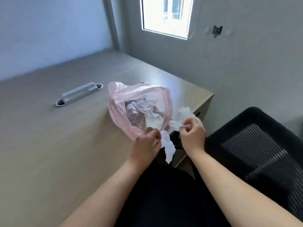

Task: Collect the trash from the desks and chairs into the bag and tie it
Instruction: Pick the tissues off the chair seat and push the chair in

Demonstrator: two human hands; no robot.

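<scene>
A pink translucent plastic bag lies on the desk near its right end, mouth toward me. Inside it I see a clear plastic bottle and crumpled white tissue. My left hand grips the bag's near rim together with a white tissue strip that hangs down past the desk edge. My right hand pinches another crumpled white tissue just right of the bag's mouth, above the desk's corner.
A grey cable-port cover is set into the desk top at the back left. A black mesh office chair stands to the right of the desk. A wall with a window lies behind.
</scene>
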